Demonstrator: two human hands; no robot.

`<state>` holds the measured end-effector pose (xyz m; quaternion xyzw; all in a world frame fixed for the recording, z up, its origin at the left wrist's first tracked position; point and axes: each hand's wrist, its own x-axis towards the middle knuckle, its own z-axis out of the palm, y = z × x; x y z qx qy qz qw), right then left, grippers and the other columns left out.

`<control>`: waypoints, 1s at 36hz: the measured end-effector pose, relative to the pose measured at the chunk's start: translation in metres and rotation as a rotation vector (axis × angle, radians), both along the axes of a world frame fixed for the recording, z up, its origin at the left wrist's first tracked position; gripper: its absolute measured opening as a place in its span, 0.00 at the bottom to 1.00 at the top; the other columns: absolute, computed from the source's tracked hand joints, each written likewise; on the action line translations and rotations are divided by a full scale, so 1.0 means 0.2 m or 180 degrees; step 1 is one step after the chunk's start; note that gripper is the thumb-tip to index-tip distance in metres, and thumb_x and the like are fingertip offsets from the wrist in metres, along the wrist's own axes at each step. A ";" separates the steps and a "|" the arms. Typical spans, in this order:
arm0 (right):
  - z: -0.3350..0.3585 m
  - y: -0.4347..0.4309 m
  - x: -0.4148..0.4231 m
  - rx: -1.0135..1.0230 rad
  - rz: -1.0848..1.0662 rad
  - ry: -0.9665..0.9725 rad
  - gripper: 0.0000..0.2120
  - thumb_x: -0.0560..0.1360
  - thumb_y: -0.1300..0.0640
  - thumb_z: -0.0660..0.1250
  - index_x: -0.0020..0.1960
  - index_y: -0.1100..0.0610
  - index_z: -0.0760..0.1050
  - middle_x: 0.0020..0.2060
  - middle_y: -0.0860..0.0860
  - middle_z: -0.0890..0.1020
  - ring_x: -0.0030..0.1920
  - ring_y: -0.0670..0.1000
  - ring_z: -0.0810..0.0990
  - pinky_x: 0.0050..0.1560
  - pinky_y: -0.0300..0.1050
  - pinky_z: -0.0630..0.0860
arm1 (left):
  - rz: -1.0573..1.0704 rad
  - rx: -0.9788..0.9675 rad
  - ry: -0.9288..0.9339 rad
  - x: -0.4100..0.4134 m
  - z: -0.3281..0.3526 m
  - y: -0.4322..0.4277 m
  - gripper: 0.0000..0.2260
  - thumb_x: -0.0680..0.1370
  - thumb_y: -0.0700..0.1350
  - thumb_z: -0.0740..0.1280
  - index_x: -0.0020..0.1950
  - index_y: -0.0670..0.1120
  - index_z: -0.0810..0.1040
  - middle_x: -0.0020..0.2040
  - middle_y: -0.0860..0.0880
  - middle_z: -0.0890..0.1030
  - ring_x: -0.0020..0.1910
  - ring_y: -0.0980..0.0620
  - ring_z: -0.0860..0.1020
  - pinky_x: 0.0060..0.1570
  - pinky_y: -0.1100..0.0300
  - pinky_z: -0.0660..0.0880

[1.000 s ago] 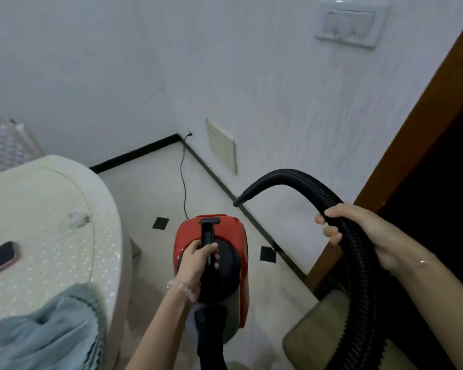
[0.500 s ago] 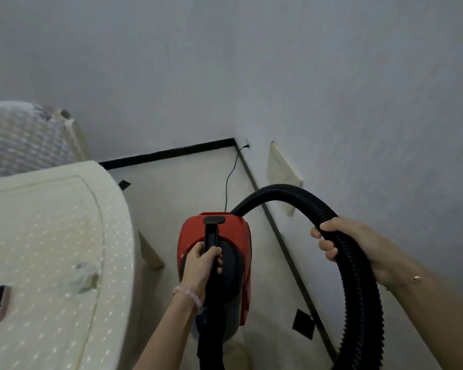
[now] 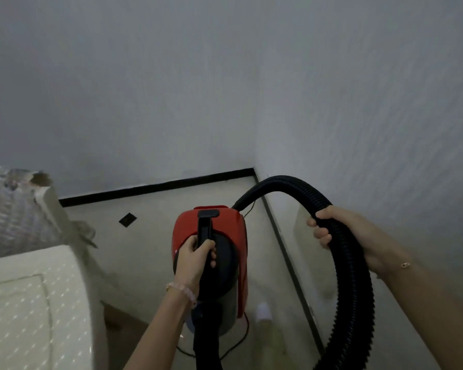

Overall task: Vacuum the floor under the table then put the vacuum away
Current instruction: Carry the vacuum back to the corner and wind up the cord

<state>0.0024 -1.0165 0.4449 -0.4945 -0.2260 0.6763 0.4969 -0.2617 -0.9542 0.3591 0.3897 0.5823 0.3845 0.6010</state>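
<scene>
A red and black canister vacuum [image 3: 233, 231] hangs above the floor near the room's corner. My left hand [image 3: 195, 257] is closed around its black carry handle [image 3: 205, 222]. A ribbed black hose [image 3: 350, 263] arches from the vacuum's far end over to the right and runs down past the bottom edge. My right hand [image 3: 342, 236] grips that hose near the top of the arch. The cream table [image 3: 38, 303] with a dotted top fills the lower left corner. The hose's nozzle end is out of view.
White walls meet at a corner [image 3: 254, 166] with a black skirting strip [image 3: 155, 186]. A woven plastic chair [image 3: 14, 209] stands behind the table. A thin black cord [image 3: 245, 332] trails on the pale floor below the vacuum. A white-socked foot [image 3: 263, 312] shows beside it.
The view has swung left and forward toward the corner. The door frame, wall switch, phone and blue cloth have left the view. Both hands keep their holds while the vacuum is carried closer to the corner.
</scene>
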 end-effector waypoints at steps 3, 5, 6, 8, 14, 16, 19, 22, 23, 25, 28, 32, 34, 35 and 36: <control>-0.02 0.34 0.08 0.0003 0.0070 0.0049 0.03 0.76 0.64 0.58 0.49 0.60 0.68 0.35 0.54 0.73 0.25 0.44 0.71 0.22 0.33 0.71 | 0.0032 0.0033 0.0049 0.09 0.00 0.29 0.07 0.77 0.36 0.64 0.40 0.43 0.72 0.28 0.47 0.73 0.24 0.52 0.70 0.26 0.61 0.68; -0.02 0.55 0.13 -0.0057 0.0091 0.0074 0.02 0.76 0.64 0.59 0.48 0.60 0.68 0.35 0.54 0.74 0.25 0.45 0.71 0.22 0.33 0.71 | 0.0068 0.0031 0.0063 0.14 0.00 0.48 0.07 0.77 0.36 0.64 0.40 0.43 0.72 0.28 0.47 0.73 0.23 0.52 0.70 0.26 0.62 0.68; -0.01 0.65 0.15 -0.0081 0.0098 0.0081 0.02 0.76 0.64 0.59 0.48 0.60 0.68 0.35 0.53 0.74 0.25 0.44 0.71 0.22 0.33 0.71 | 0.0088 0.0036 0.0049 0.16 0.01 0.57 0.07 0.77 0.36 0.64 0.39 0.43 0.72 0.28 0.47 0.73 0.23 0.52 0.70 0.26 0.62 0.68; 0.01 0.85 0.19 -0.0125 0.0122 0.0121 0.02 0.76 0.64 0.59 0.48 0.60 0.69 0.34 0.53 0.74 0.25 0.44 0.71 0.21 0.33 0.70 | 0.0117 0.0026 0.0039 0.20 0.03 0.75 0.07 0.77 0.37 0.64 0.39 0.43 0.72 0.28 0.47 0.73 0.23 0.53 0.70 0.26 0.62 0.68; 0.08 1.35 0.27 -0.0170 0.0173 0.0149 0.02 0.76 0.64 0.58 0.47 0.61 0.69 0.34 0.53 0.74 0.25 0.44 0.71 0.21 0.33 0.70 | 0.0190 0.0019 0.0009 0.30 0.09 1.21 0.07 0.77 0.37 0.64 0.39 0.43 0.71 0.29 0.47 0.73 0.23 0.54 0.69 0.25 0.63 0.68; 0.08 1.48 0.28 -0.0170 0.0191 0.0129 0.02 0.76 0.64 0.58 0.47 0.60 0.69 0.34 0.53 0.74 0.24 0.44 0.71 0.21 0.33 0.70 | 0.0144 -0.0017 0.0003 0.32 0.09 1.34 0.07 0.77 0.37 0.64 0.40 0.43 0.71 0.30 0.47 0.72 0.23 0.53 0.69 0.25 0.63 0.68; 0.06 1.67 0.28 -0.0187 0.0186 0.0086 0.02 0.76 0.64 0.58 0.48 0.60 0.68 0.34 0.53 0.74 0.25 0.44 0.71 0.21 0.33 0.70 | 0.0089 -0.0075 0.0026 0.33 0.06 1.54 0.07 0.77 0.37 0.64 0.40 0.43 0.71 0.30 0.47 0.73 0.23 0.53 0.69 0.25 0.63 0.68; 0.03 1.87 0.28 -0.0177 0.0190 0.0038 0.04 0.76 0.64 0.58 0.50 0.59 0.68 0.34 0.53 0.74 0.25 0.44 0.71 0.22 0.33 0.70 | 0.0012 -0.0131 0.0074 0.34 0.02 1.75 0.06 0.78 0.38 0.63 0.40 0.43 0.71 0.29 0.48 0.73 0.23 0.54 0.70 0.24 0.64 0.68; 0.02 1.93 0.28 -0.0179 0.0179 0.0029 0.03 0.76 0.64 0.58 0.50 0.59 0.68 0.34 0.53 0.74 0.25 0.44 0.70 0.22 0.33 0.70 | -0.0015 -0.0165 0.0075 0.33 0.00 1.82 0.06 0.78 0.38 0.63 0.41 0.43 0.72 0.29 0.48 0.73 0.23 0.54 0.70 0.24 0.64 0.68; -0.01 2.07 0.27 -0.0173 0.0116 0.0006 0.03 0.76 0.64 0.58 0.50 0.59 0.67 0.34 0.53 0.74 0.25 0.44 0.71 0.22 0.33 0.70 | -0.0072 -0.0234 0.0078 0.33 -0.04 1.99 0.06 0.78 0.37 0.63 0.41 0.42 0.72 0.29 0.47 0.73 0.23 0.54 0.70 0.24 0.63 0.68; -0.06 2.28 0.23 -0.0165 -0.0048 -0.0017 0.05 0.76 0.64 0.59 0.51 0.58 0.67 0.35 0.53 0.74 0.25 0.44 0.71 0.23 0.33 0.71 | -0.0233 -0.0335 0.0053 0.30 -0.09 2.24 0.06 0.78 0.37 0.63 0.41 0.42 0.71 0.30 0.47 0.72 0.24 0.53 0.69 0.25 0.63 0.68; -0.10 2.55 0.14 -0.0325 -0.0256 -0.0108 0.03 0.76 0.65 0.58 0.49 0.59 0.67 0.34 0.54 0.74 0.25 0.45 0.71 0.22 0.33 0.71 | -0.0458 -0.0487 0.0048 0.27 -0.12 2.55 0.07 0.77 0.37 0.63 0.40 0.43 0.71 0.29 0.47 0.72 0.23 0.54 0.69 0.24 0.64 0.68; -0.12 2.66 0.11 -0.0419 -0.0359 -0.0189 0.02 0.76 0.65 0.59 0.45 0.60 0.68 0.34 0.54 0.73 0.25 0.45 0.70 0.22 0.34 0.70 | -0.0571 -0.0563 0.0057 0.27 -0.13 2.70 0.07 0.77 0.37 0.63 0.41 0.44 0.71 0.29 0.48 0.72 0.23 0.54 0.69 0.24 0.63 0.68; -0.13 2.71 0.10 -0.0460 -0.0396 -0.0242 0.03 0.75 0.64 0.60 0.44 0.60 0.69 0.34 0.55 0.73 0.25 0.46 0.70 0.22 0.34 0.70 | -0.0629 -0.0595 0.0087 0.27 -0.14 2.77 0.06 0.77 0.37 0.63 0.41 0.44 0.71 0.29 0.48 0.72 0.23 0.54 0.69 0.24 0.63 0.68; -0.15 2.75 0.10 -0.0497 -0.0427 -0.0293 0.03 0.75 0.64 0.60 0.42 0.60 0.69 0.34 0.55 0.73 0.25 0.46 0.70 0.22 0.34 0.70 | -0.0683 -0.0628 0.0120 0.27 -0.15 2.83 0.06 0.78 0.37 0.63 0.41 0.44 0.71 0.29 0.48 0.72 0.23 0.54 0.69 0.25 0.63 0.68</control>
